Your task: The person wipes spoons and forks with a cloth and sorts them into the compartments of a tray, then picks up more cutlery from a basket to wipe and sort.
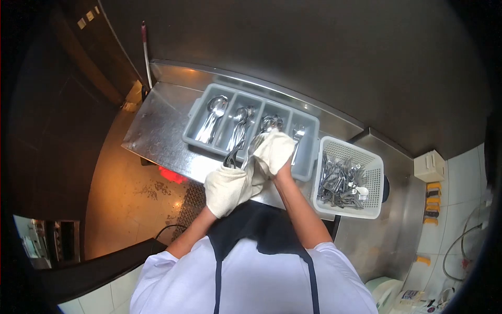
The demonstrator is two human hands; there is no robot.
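Observation:
A white cloth [256,175] covers both my hands and stretches between them. Through it, my left hand [222,191] is closed around several pieces of metal cutlery [230,158], whose shiny ends stick out above the cloth. My right hand [278,152] is wrapped in the cloth's other end and closed on it, beside a long shiny metal piece [254,145]; whether it grips that piece is hidden. Just beyond both hands lies a grey cutlery tray [191,123] with several compartments. It holds large spoons [216,107], smaller spoons [240,116], more cutlery [272,123] and forks [298,133].
Right of the tray stands a white perforated basket [377,180] full of jumbled cutlery [342,180]. Everything rests on a steel counter [157,120] against a dark wall. Knives with yellow handles [433,201] hang at the right. A red-tipped stick [145,44] leans at the back left.

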